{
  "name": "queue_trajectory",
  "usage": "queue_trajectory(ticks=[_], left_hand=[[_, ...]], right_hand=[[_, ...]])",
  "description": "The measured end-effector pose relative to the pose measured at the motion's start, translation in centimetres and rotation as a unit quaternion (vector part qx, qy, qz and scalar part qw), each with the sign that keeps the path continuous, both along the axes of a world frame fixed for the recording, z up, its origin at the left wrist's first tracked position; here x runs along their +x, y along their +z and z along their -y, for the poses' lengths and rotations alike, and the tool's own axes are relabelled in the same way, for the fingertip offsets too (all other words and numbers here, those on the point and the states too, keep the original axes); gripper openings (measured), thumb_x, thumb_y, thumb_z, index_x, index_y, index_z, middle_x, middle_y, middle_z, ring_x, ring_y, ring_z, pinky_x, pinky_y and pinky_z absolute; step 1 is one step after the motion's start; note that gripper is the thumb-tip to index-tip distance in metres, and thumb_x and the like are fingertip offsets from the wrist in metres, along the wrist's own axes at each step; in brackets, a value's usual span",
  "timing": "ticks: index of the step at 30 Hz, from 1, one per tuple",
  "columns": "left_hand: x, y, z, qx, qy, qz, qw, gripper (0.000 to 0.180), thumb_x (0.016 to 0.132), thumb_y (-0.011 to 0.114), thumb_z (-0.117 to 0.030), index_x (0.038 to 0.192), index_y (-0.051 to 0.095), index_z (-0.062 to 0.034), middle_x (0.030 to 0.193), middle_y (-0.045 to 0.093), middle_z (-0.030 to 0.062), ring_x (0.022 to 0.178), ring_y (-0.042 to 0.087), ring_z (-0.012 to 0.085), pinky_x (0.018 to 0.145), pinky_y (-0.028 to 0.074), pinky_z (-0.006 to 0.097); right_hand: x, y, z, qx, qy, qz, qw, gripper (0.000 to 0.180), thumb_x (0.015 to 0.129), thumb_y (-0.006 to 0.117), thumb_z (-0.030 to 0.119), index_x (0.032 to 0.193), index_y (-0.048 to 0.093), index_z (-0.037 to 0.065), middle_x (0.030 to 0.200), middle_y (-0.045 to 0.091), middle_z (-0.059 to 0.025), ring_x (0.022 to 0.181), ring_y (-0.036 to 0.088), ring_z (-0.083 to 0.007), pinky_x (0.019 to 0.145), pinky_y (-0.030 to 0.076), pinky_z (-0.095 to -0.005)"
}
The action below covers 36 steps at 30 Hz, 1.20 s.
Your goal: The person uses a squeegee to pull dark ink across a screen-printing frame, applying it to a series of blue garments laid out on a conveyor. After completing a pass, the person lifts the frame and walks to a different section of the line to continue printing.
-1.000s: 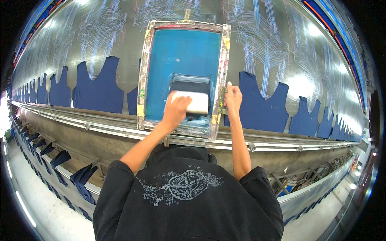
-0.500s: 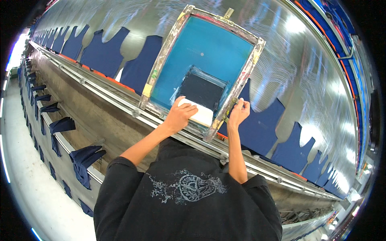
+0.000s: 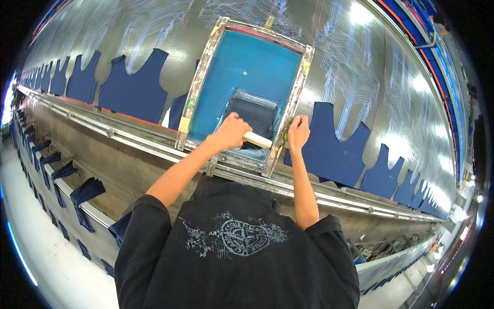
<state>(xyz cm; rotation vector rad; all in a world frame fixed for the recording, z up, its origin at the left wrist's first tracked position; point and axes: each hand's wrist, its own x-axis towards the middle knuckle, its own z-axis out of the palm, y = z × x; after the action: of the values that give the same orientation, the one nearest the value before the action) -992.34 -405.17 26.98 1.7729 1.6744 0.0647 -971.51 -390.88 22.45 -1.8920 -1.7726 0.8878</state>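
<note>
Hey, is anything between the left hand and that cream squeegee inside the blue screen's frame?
Nothing visible: the left hand grips the squeegee directly at its left end, inside the frame.

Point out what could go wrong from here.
The squeegee, held by the left grip with its right end jutting out, might tilt and smear the dark ink unevenly. The screen-printing frame could shift; the right grip is only at its right rail. Stray ink might mark the navy fabric panel alongside.
</note>
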Motion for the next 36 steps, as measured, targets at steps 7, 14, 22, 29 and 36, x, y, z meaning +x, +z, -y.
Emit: queue_trajectory(ticks=[7, 14, 22, 29, 36], left_hand=[[-4.7, -1.1, -11.0, 0.126, 0.035, -0.043, 0.990, 0.021, 0.084, 0.072, -0.013, 0.105, 0.076, -0.0127, 0.088, 0.075, 0.0146, 0.096, 0.070, 0.0335, 0.113, 0.039, 0.053], [0.3, -1.2, -0.5, 0.144, 0.053, -0.009, 0.988, 0.036, 0.077, 0.064, 0.000, 0.111, 0.072, -0.0094, 0.097, 0.074, 0.0115, 0.098, 0.070, 0.0278, 0.116, 0.039, 0.048], [-1.5, 0.6, -2.4, -0.018, -0.011, -0.027, 0.999, 0.026, 0.082, 0.077, -0.020, 0.107, 0.079, -0.0157, 0.094, 0.077, 0.0129, 0.103, 0.071, 0.0301, 0.119, 0.031, 0.056], [-1.6, -1.0, -5.6, 0.204, 0.084, -0.038, 0.975, 0.039, 0.077, 0.067, -0.002, 0.115, 0.074, -0.0119, 0.108, 0.077, 0.0115, 0.105, 0.070, 0.0286, 0.120, 0.031, 0.055], [2.1, 2.5, 9.2, 0.244, 0.118, 0.033, 0.962, 0.059, 0.073, 0.064, 0.003, 0.132, 0.067, -0.0054, 0.131, 0.070, 0.0104, 0.124, 0.065, 0.0268, 0.122, 0.027, 0.054]], right_hand=[[-6.0, 5.2, -3.6, 0.222, 0.436, -0.014, 0.872, 0.032, 0.089, 0.075, 0.023, 0.115, 0.067, 0.005, 0.106, 0.070, -0.0146, 0.108, 0.064, -0.0353, 0.102, 0.044, -0.0453], [-3.4, 3.8, 6.5, 0.149, 0.399, -0.008, 0.905, 0.034, 0.072, 0.065, -0.004, 0.103, 0.069, 0.008, 0.091, 0.066, -0.0119, 0.089, 0.060, -0.0330, 0.082, 0.046, -0.0462], [0.6, 6.2, 5.8, 0.110, 0.323, -0.092, 0.935, 0.061, 0.079, 0.087, 0.024, 0.130, 0.063, 0.001, 0.120, 0.070, -0.0196, 0.112, 0.064, -0.0377, 0.103, 0.045, -0.0462], [2.9, 1.4, -0.7, -0.197, -0.058, -0.232, 0.951, 0.041, 0.101, 0.069, 0.040, 0.112, 0.063, 0.000, 0.091, 0.066, -0.0072, 0.078, 0.063, -0.0160, 0.071, 0.052, -0.0307], [-0.6, 3.9, 1.0, -0.064, -0.125, -0.268, 0.953, 0.030, 0.104, 0.066, 0.031, 0.085, 0.053, 0.011, 0.063, 0.046, 0.0052, 0.052, 0.038, -0.0035, 0.047, 0.030, -0.0257]])
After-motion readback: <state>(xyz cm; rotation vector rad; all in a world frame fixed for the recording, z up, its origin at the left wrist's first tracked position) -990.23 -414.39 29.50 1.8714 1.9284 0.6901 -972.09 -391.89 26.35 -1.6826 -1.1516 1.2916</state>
